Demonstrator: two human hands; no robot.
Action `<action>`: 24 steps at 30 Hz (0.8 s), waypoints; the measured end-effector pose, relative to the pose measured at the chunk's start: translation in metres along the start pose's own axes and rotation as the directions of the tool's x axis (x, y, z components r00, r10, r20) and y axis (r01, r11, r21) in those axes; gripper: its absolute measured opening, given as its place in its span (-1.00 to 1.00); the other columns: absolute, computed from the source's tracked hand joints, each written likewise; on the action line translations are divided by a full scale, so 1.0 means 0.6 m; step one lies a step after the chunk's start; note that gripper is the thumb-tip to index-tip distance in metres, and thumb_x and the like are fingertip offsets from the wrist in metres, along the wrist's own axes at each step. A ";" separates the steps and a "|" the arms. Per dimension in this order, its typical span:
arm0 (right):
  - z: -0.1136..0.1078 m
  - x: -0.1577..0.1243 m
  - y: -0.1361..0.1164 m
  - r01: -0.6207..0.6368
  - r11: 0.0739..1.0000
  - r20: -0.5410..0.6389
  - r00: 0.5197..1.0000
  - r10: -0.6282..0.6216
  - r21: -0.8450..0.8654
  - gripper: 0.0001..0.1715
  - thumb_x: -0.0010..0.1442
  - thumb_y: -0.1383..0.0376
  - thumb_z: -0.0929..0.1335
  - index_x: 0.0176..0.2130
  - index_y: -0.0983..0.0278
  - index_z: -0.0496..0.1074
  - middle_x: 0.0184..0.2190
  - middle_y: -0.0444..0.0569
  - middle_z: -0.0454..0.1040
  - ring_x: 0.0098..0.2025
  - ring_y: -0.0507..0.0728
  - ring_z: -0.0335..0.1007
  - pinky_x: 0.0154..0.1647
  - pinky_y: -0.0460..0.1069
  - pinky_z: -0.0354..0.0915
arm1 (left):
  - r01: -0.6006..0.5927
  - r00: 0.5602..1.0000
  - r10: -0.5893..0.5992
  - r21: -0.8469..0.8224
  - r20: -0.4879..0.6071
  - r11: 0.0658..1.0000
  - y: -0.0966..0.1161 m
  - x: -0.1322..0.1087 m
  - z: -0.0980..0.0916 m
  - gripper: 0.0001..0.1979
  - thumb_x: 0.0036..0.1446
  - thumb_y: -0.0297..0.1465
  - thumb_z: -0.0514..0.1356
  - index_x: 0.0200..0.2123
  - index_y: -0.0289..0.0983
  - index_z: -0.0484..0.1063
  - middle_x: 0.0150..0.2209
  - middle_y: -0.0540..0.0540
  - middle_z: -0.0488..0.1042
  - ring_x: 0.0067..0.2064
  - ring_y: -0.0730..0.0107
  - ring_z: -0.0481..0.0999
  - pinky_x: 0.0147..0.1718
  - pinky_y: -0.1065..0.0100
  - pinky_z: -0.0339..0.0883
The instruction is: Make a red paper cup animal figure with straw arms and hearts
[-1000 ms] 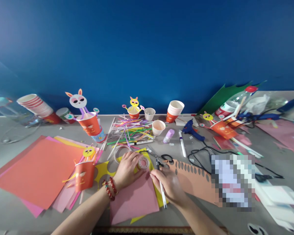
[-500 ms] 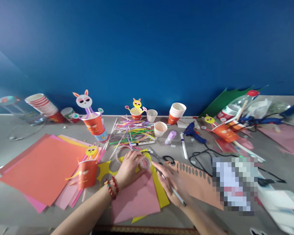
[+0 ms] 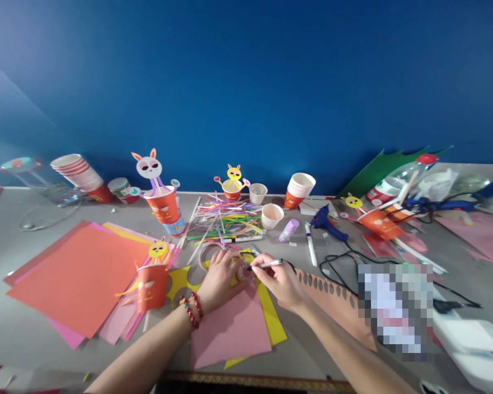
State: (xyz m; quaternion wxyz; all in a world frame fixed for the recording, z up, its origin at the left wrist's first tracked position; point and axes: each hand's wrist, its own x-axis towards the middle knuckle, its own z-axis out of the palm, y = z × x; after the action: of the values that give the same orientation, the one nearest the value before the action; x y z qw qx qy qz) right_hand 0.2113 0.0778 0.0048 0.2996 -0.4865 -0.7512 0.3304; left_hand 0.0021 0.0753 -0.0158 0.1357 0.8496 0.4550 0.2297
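Observation:
My left hand (image 3: 218, 278), with a beaded bracelet at the wrist, presses its fingers on a small round tape roll (image 3: 244, 272) that lies on a pink paper sheet (image 3: 230, 331) over a yellow sheet (image 3: 271, 320). My right hand (image 3: 278, 280) pinches a white pen (image 3: 266, 265). The pen lies nearly level, its dark tip touching the right side of the roll.
Orange and pink sheets (image 3: 80, 279) lie at left beside an orange cup figure (image 3: 151, 283). Behind the hands are coloured straws (image 3: 225, 219), paper cups (image 3: 271, 215), a glue stick (image 3: 288, 230), a marker (image 3: 311, 247), a blue glue gun (image 3: 326, 220) with its cord, and a punched orange strip (image 3: 332, 298).
My right hand turned the pen from pointing back toward me to lying level, and brought its tip up against the tape roll. My left hand stayed on the roll.

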 end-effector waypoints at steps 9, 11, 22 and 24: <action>-0.005 0.001 -0.017 0.077 0.991 0.014 0.997 -0.076 -0.110 -0.78 0.35 0.22 0.25 -0.27 0.21 0.43 -0.47 -0.14 0.55 -0.53 0.07 0.42 -0.45 -0.09 0.26 | -0.008 1.000 0.008 -0.006 -0.016 1.000 0.000 0.000 0.001 -0.62 0.17 -0.23 0.28 0.04 -0.17 0.43 0.05 -0.22 0.43 0.04 -0.01 0.41 0.05 -0.07 0.29; -0.005 0.002 -0.018 0.089 0.989 0.021 0.996 -0.087 -0.116 -0.79 0.35 0.23 0.25 -0.27 0.21 0.43 -0.47 -0.14 0.55 -0.51 0.07 0.44 -0.45 -0.10 0.27 | -0.006 1.000 0.006 -0.004 -0.016 1.000 -0.001 0.000 0.002 -0.62 0.15 -0.26 0.29 0.04 -0.16 0.43 0.05 -0.21 0.43 0.05 -0.02 0.40 0.06 -0.07 0.28; -0.002 0.017 -0.015 0.163 0.977 0.071 0.985 -0.155 -0.136 -0.79 0.37 0.27 0.22 -0.28 0.20 0.40 -0.39 -0.11 0.59 -0.37 0.10 0.52 -0.33 -0.09 0.30 | -0.001 1.000 0.001 -0.005 0.011 1.000 0.002 0.002 -0.004 -0.59 0.09 -0.31 0.32 0.03 -0.18 0.44 0.05 -0.20 0.44 0.06 -0.02 0.38 0.10 -0.08 0.25; -0.004 0.020 -0.015 0.179 0.973 0.078 0.982 -0.170 -0.143 -0.78 0.37 0.29 0.21 -0.27 0.20 0.40 -0.38 -0.10 0.59 -0.35 0.10 0.53 -0.30 -0.08 0.31 | -0.002 1.000 0.002 -0.007 0.014 1.000 0.003 0.002 -0.005 -0.60 0.12 -0.29 0.30 0.04 -0.18 0.44 0.05 -0.20 0.44 0.06 -0.02 0.38 0.11 -0.09 0.24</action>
State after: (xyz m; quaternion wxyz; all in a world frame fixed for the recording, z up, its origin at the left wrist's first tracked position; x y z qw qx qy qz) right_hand 0.2043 0.0864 0.0151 0.2655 -0.4286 -0.8231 0.2614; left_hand 0.0023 0.0754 -0.0119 0.1417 0.8511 0.4525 0.2256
